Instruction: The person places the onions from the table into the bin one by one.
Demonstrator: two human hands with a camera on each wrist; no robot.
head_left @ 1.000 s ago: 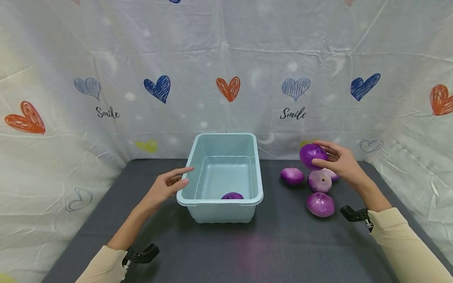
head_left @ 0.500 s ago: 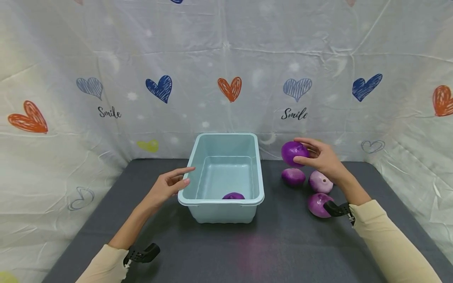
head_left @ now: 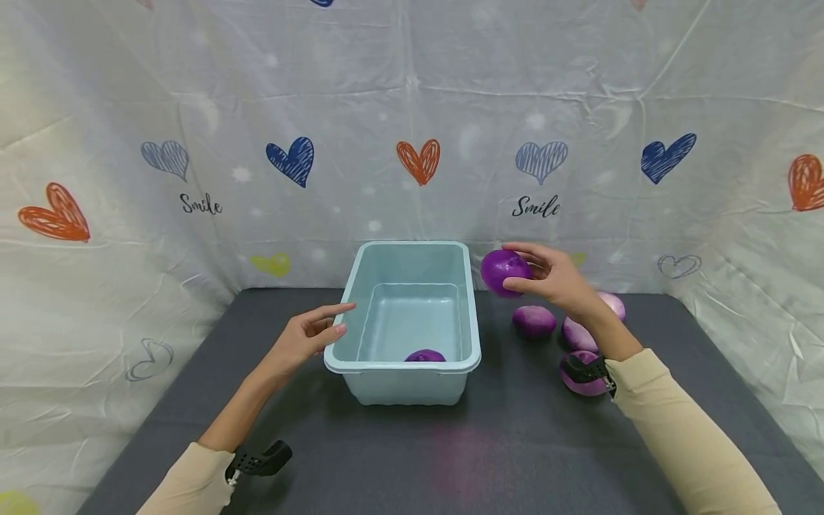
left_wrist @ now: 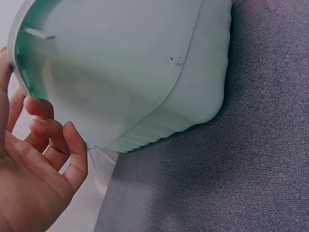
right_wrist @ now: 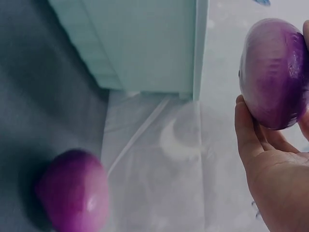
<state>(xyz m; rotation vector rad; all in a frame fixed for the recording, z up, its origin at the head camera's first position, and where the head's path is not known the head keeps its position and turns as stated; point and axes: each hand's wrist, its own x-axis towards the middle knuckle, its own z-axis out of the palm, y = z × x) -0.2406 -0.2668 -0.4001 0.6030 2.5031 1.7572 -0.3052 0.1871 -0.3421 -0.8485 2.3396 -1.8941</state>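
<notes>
The right hand (head_left: 555, 277) pinches a purple onion (head_left: 505, 272) above the table, just right of the light blue bin (head_left: 473, 315). In the right wrist view, the held onion (right_wrist: 273, 72) sits between the thumb and fingers of the right hand (right_wrist: 280, 179). At the bin's left rim rests the left hand (head_left: 304, 341), its index finger over the edge. The left wrist view has the left hand (left_wrist: 38, 169) with bent fingers at the rim of the bin (left_wrist: 125, 63). One purple onion (head_left: 425, 355) lies inside the bin near its front wall.
Right of the bin, several more onions lie on the dark table (head_left: 412, 458): one (head_left: 534, 322) stands apart, and others (head_left: 579, 334) are partly hidden by the right forearm. A white curtain (head_left: 360, 193) with printed hearts hangs behind.
The right hand has carried its onion left, from above the other onions to beside the bin's right rim. The left hand and the bin have stayed in place.
</notes>
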